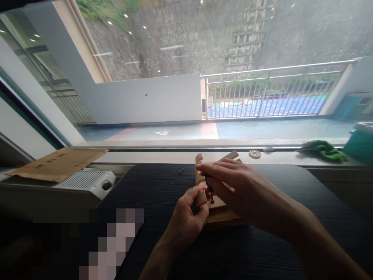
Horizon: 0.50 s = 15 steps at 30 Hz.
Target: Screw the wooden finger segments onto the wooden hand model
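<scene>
My right hand (243, 188) is wrapped round the dark handle of a screwdriver (209, 182), with part of the handle hidden by the fingers. The metal shaft points down, its tip at a dark spot on a flat wooden board (220, 203). From the left side, my left hand (186, 213) pinches a rounded wooden block (201, 198) at the board's edge. Farther back, more curved wooden pieces (199, 158) stand in line with that block. A wooden slat (230, 155) pokes out behind my right hand, which covers much of the wooden assembly.
A small screw (181, 171) lies on the black table (151, 190). Along the window sill are a roll of tape (255, 154), a green cloth (325, 151) and a teal container (359, 142). At left, a brown envelope (60, 161) rests on a radiator (87, 182).
</scene>
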Each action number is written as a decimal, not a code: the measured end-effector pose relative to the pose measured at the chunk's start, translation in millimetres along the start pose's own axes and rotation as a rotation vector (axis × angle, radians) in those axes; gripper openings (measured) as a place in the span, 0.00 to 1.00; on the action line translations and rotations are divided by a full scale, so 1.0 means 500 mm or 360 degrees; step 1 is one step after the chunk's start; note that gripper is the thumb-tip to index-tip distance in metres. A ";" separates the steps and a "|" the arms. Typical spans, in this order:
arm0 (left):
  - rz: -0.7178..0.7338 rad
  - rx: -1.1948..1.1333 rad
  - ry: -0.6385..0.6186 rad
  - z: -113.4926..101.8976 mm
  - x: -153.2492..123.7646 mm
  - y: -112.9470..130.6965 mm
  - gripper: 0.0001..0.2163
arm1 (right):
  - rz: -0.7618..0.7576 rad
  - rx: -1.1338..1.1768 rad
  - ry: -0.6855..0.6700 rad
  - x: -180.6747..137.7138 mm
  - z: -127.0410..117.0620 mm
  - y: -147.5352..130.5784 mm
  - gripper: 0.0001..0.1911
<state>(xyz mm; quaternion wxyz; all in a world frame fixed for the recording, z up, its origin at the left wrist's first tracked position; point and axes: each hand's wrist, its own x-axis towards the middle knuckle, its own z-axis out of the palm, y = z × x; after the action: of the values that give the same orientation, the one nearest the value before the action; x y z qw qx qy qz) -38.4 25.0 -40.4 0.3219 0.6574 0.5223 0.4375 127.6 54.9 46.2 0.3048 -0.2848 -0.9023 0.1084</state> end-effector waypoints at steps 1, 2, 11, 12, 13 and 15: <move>0.0006 0.0001 -0.0007 0.000 0.000 -0.001 0.13 | 0.0015 -0.0008 0.0004 0.001 0.001 0.002 0.17; 0.0015 0.0001 -0.0013 0.001 0.000 -0.002 0.11 | 0.0038 -0.0017 0.0011 0.001 0.001 0.005 0.17; 0.0075 -0.0048 -0.0014 0.003 0.001 -0.011 0.09 | 0.0145 -0.0083 0.0188 0.004 0.005 0.033 0.16; 0.0072 -0.0044 -0.0016 0.002 0.001 -0.010 0.09 | 0.0134 -0.0072 0.0184 0.004 0.005 0.031 0.16; 0.0067 -0.0038 -0.0017 0.002 0.001 -0.009 0.09 | 0.0111 -0.0060 0.0176 0.004 0.006 0.028 0.16; 0.0048 -0.0024 -0.0018 0.002 0.001 -0.006 0.10 | 0.0050 -0.0024 0.0121 0.003 0.006 0.020 0.18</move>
<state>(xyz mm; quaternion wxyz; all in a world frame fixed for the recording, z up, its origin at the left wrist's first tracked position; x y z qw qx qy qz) -38.6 26.2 -43.6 0.3231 0.6653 0.5072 0.4424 129.4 63.9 40.8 0.3351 -0.3051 -0.8863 0.0955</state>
